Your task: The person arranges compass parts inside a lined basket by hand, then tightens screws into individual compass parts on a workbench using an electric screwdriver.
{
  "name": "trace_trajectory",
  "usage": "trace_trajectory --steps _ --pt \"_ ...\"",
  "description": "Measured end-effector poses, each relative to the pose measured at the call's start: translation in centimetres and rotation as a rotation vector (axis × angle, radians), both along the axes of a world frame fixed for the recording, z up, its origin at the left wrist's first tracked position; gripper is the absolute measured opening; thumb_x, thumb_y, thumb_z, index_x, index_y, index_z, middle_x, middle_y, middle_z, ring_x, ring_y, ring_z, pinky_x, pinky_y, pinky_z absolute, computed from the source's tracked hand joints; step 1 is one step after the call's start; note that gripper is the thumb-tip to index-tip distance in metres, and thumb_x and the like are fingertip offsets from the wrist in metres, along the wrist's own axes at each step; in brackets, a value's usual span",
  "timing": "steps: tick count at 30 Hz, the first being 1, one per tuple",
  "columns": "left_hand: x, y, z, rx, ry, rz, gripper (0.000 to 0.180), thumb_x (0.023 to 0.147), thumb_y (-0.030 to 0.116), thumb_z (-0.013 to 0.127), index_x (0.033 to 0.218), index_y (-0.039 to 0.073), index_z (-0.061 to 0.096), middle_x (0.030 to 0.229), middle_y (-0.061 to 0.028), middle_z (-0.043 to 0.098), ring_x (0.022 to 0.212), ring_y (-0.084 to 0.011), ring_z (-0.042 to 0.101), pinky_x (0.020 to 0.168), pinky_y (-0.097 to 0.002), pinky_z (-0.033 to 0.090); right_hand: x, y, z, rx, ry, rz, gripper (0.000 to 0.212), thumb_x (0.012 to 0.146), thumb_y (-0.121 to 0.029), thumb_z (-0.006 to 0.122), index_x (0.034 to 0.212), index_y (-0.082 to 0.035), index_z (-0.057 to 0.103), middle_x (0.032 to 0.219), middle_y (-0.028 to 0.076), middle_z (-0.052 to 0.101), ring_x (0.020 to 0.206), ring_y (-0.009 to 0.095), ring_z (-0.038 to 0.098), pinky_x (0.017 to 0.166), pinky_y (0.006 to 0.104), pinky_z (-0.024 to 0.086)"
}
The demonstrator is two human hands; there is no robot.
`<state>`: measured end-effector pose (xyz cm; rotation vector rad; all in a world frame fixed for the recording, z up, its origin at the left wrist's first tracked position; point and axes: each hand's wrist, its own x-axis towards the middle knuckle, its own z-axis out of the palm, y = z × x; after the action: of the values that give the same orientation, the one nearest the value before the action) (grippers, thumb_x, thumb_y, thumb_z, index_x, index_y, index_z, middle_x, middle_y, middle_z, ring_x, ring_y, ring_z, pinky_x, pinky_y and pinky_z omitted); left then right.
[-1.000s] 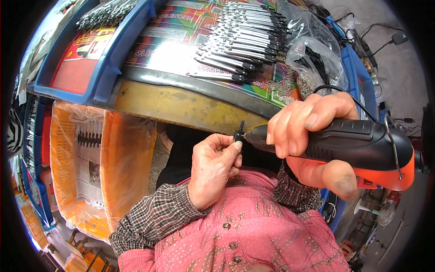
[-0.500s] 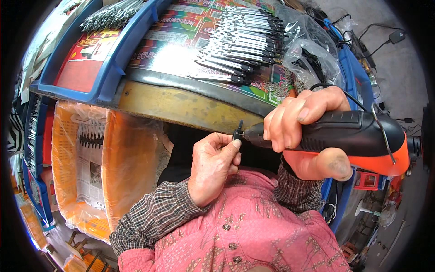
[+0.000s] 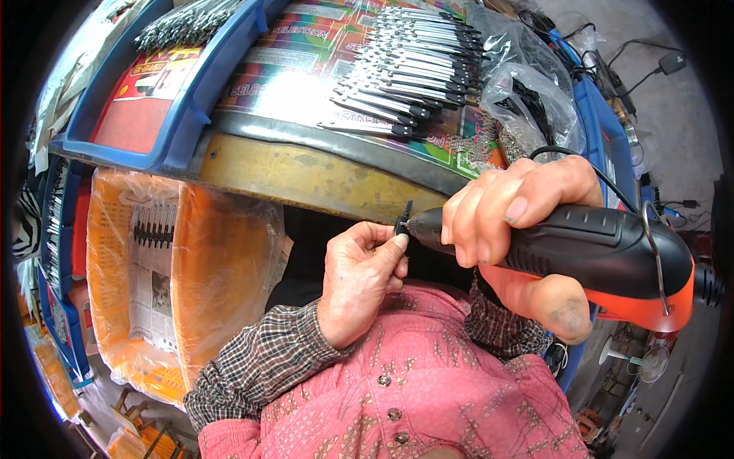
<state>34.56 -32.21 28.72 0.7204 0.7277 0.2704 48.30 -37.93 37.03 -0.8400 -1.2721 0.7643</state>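
My right hand (image 3: 527, 203) is wrapped round a black and orange electric screwdriver (image 3: 604, 241), its thumb along the underside. The tool points left, and its bit meets a small black part (image 3: 402, 222). Thumb and fingers of my left hand (image 3: 358, 268) pinch that part in front of the table edge; most of it is hidden by the fingertips. Beyond my hands, rows of slim silver pieces with black ends (image 3: 417, 73) lie on the colourful tabletop. A heap of small screws (image 3: 475, 147) sits near the right edge, just past the tool.
At the upper left stands a blue tray (image 3: 197, 107) with thin metal pieces at its far end. Left of my lap is an orange basket (image 3: 222, 268) lined with clear plastic, with several finished-looking pieces inside. A clear plastic bag (image 3: 527, 84) and cables (image 3: 650, 46) lie at the right.
The rear of the screwdriver has swung down toward me and my right hand has shifted slightly right with it. My left hand keeps its pinch in nearly the same place.
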Motion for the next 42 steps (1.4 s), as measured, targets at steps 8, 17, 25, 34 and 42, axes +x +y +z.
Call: trace_trajectory --steps 8,17,25,34,42 --pt "-0.1 0.1 0.1 -0.017 0.022 -0.001 0.014 0.085 0.008 0.057 0.090 -0.004 0.053 0.064 -0.0029 0.054 0.051 -0.0048 0.048 0.043 -0.0165 0.038 0.1 0.3 0.0 -0.016 -0.002 0.014 0.064 0.060 -0.047 0.077 0.097 -0.005 0.045 0.072 0.005 0.053 0.062 0.018 0.055 0.062 0.0333 0.046" --pt "-0.1 0.1 0.3 -0.020 0.046 -0.019 0.013 0.085 0.010 0.057 0.087 -0.003 0.053 0.062 -0.0022 0.053 0.050 -0.0045 0.045 0.042 -0.0169 0.036 -0.9 2.6 -0.3 0.067 0.044 0.089 0.049 0.071 -0.043 0.071 0.090 -0.006 0.044 0.063 0.004 0.051 0.054 0.016 0.052 0.056 0.0312 0.045" --pt "-0.1 0.1 0.4 -0.016 0.072 -0.024 0.012 0.085 0.010 0.057 0.085 -0.002 0.053 0.062 -0.0019 0.053 0.050 -0.0045 0.046 0.042 -0.0172 0.037 -0.7 2.2 -0.9 0.042 0.097 0.093 0.053 0.069 -0.045 0.072 0.093 -0.006 0.045 0.067 0.005 0.052 0.058 0.015 0.052 0.057 0.0310 0.045" --pt "0.0 0.1 0.4 0.024 0.055 -0.022 0.012 0.085 0.010 0.057 0.084 -0.002 0.054 0.061 -0.0019 0.053 0.049 -0.0049 0.046 0.043 -0.0176 0.037 0.1 1.3 -0.5 0.029 0.084 0.104 0.067 0.058 -0.049 0.078 0.096 -0.005 0.045 0.070 0.004 0.052 0.060 0.016 0.054 0.060 0.0310 0.046" --pt "-0.3 0.3 -0.2 0.056 0.021 -0.044 0.012 0.085 0.009 0.057 0.085 -0.003 0.053 0.060 -0.0035 0.054 0.046 -0.0060 0.046 0.040 -0.0183 0.037 1.2 -0.1 -0.8 0.009 -0.098 0.031 0.071 0.058 -0.054 0.073 0.099 -0.003 0.045 0.070 0.004 0.052 0.058 0.018 0.054 0.059 0.0328 0.046"
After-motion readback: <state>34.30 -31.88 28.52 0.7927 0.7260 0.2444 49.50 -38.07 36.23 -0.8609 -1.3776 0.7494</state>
